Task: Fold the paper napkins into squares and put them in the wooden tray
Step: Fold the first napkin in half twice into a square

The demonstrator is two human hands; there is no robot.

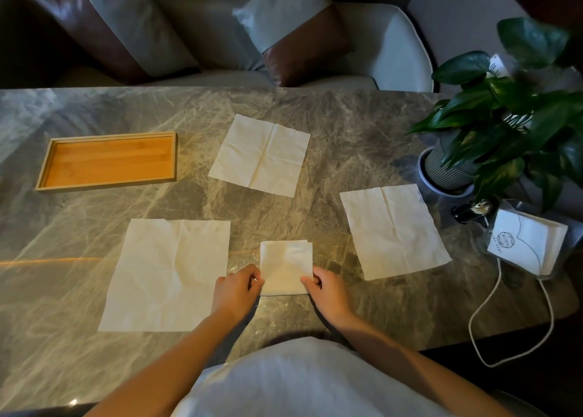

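Marble-patterned table (315, 126) carries everything here. Close to its near edge, about midway along, lies a folded napkin (285, 266), already a small square. The left hand (236, 290) meets the square's near left corner, its grip pressed together in a pinch on the paper's edge. The right hand (326, 290) does the same at the near right corner, fingertips closed on the paper.

Three more napkins lie flat and unfolded, each showing crease lines. A large napkin (167, 274) sits just left of the folded one, toward the near left part of the table. Another open napkin (260, 154) lies farther back, near the table's middle. A third napkin (394, 230) lies to the right of the folded square, well apart from it.

Toward the far left side stands the wooden tray (107, 161), a shallow rectangle with a pale rim, holding no napkins.

At the right edge a potted plant (492, 126) spreads dark green leaves over a ribbed pot. Nearer along that edge rests a clear pack of napkins (527, 243), and a white cord (492, 309) loops off the table's near right corner.
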